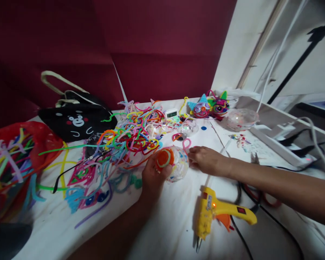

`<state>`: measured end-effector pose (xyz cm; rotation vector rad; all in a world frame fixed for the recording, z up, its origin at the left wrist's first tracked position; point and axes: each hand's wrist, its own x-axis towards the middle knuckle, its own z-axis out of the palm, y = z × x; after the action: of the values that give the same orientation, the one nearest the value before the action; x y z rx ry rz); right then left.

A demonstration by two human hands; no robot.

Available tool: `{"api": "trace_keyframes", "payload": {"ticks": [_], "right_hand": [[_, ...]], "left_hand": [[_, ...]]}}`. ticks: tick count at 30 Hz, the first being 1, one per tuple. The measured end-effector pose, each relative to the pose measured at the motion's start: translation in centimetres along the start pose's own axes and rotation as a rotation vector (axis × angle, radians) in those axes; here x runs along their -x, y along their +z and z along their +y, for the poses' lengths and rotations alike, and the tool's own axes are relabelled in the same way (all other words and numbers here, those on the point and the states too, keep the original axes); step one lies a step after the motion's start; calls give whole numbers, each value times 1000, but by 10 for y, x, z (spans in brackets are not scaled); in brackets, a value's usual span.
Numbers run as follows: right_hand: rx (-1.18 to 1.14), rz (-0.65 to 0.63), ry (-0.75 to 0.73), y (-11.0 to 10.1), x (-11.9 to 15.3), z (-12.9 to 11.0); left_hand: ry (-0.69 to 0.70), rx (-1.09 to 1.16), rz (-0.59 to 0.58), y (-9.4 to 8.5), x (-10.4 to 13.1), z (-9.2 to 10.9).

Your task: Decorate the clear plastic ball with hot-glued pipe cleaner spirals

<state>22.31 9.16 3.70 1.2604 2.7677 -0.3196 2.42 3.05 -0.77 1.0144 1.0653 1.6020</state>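
Note:
My left hand (153,177) grips the left side of a clear plastic ball (179,168) with white and coloured bits showing in it. A coiled orange pipe cleaner disc (164,159) with a pale green ring sits on the ball's left face, my thumb at its lower edge. At the ball's right side is my right hand (206,160), its fingers curled together; what they hold, if anything, is hidden. A pink pipe cleaner loop (187,143) shows just left of those fingertips. Nearer me, a yellow hot glue gun (206,213) lies on the white table, its small orange light lit.
Tangled pipe cleaners (135,133) spread across the table's left half, beside a red bag (44,144) of more. Behind stand a black tote bag (78,119), two decorated balls (202,109) and a clear bowl-like shell (242,119). A power strip (284,144) and cables lie right.

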Motion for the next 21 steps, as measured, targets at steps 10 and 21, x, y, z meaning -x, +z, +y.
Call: {"api": "trace_keyframes", "payload": {"ticks": [10, 21], "right_hand": [[-61, -112, 89, 7, -8, 11], [-152, -107, 68, -1, -17, 18]], "left_hand": [[-14, -62, -104, -1, 1, 1], [-30, -102, -165, -3, 3, -1]]}}
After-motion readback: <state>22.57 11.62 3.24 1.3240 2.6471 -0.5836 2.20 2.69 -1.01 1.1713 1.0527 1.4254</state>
